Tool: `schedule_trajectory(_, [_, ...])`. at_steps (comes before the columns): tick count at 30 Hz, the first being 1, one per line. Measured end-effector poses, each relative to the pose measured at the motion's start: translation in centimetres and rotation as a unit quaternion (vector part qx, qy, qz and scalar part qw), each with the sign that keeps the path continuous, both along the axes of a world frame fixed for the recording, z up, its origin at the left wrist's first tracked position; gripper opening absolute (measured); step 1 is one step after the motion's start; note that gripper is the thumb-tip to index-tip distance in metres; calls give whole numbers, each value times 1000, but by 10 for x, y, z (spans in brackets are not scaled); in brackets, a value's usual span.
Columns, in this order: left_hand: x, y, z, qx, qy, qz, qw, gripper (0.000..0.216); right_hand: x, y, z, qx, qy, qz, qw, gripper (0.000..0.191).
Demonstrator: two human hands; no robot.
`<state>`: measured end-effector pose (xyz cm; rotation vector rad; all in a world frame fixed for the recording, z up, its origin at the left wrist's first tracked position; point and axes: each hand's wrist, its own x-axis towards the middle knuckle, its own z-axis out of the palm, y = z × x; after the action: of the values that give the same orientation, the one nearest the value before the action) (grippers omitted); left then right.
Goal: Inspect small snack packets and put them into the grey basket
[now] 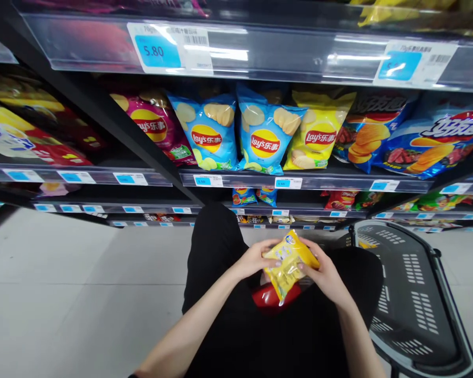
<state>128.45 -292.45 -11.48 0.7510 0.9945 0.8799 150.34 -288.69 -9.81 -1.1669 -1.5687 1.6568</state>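
I hold a small yellow snack bag (287, 263) with both hands over my lap. My left hand (255, 259) grips its left edge with fingers curled round it. My right hand (324, 273) wraps its right side. A red packet (271, 298) lies on my black trousers just under the yellow bag, partly hidden by it. I am crouched in front of a shop shelf.
A shelf ahead holds blue Lay's bags (212, 131), a yellow Lay's bag (318, 134) and a pink one (153, 123). A dark plastic shopping basket (413, 299) stands at my right. Grey tiled floor (71, 294) lies to the left.
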Motion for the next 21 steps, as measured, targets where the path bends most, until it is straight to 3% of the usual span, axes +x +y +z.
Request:
schedule_trajectory(3, [13, -3, -1, 45, -18, 182, 982, 84, -12, -9, -4, -12, 22, -172, 985, 58])
schedule_trajectory(6, [21, -5, 0, 63, -31, 188, 980, 85, -20, -24, -11, 0, 18, -260, 965, 51])
schedule_trajectory(11, [15, -4, 4, 95, 108, 125, 982, 48, -14, -34, -14, 4, 3, -208, 978, 34])
schedule_trajectory(15, [6, -4, 7, 118, 166, 116, 972, 23, -3, -29, -13, 22, -25, -188, 982, 24])
schedule_trajectory(21, [6, -7, 13, 224, 261, 80, 936, 13, -1, -21, -11, -7, -19, -182, 983, 22])
